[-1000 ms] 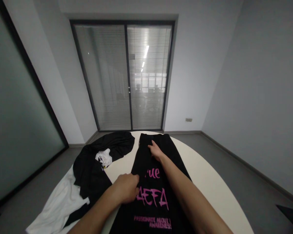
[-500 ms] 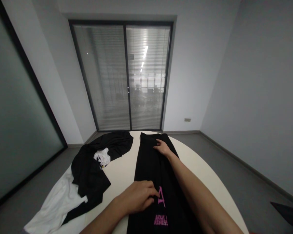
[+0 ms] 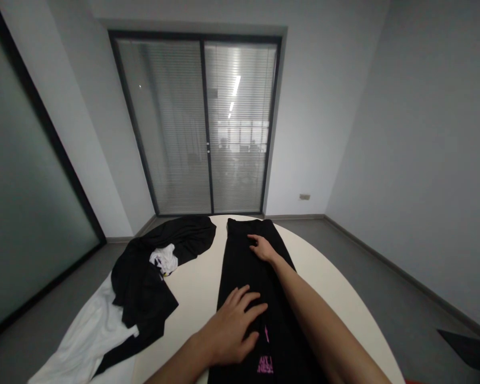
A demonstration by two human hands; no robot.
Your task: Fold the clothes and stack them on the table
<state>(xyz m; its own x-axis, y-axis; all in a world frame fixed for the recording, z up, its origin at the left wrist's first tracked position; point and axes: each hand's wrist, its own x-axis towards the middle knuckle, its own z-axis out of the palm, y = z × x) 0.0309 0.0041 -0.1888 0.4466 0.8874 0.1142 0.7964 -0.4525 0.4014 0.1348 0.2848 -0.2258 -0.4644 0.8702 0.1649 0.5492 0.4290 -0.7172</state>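
Black trousers (image 3: pixel 240 266) lie lengthwise on the round cream table (image 3: pixel 200 288), waistband at the far edge, with pink lettering (image 3: pixel 265 365) near my end. Fingers spread, my left hand (image 3: pixel 238 322) rests on the near part of the cloth and covers some of the pink print. Farther up, just below the waistband, my right hand (image 3: pixel 263 248) lies on the trousers with its fingers stretched out. The right forearm crosses over the right side of the cloth. Neither hand grips the fabric.
Left on the table lies a heap of black clothing (image 3: pixel 144 288), with a crumpled white cloth (image 3: pixel 166 260) on it and a larger white garment (image 3: pixel 86 330) beside it. Behind the table stand glass doors with blinds (image 3: pixel 240 176). A dark object (image 3: pixel 470 349) is at the lower right.
My left hand has spread its fingers and slid slightly right and up, covering more of the pink print. My right hand has shifted slightly toward me and its fingers have moved left.
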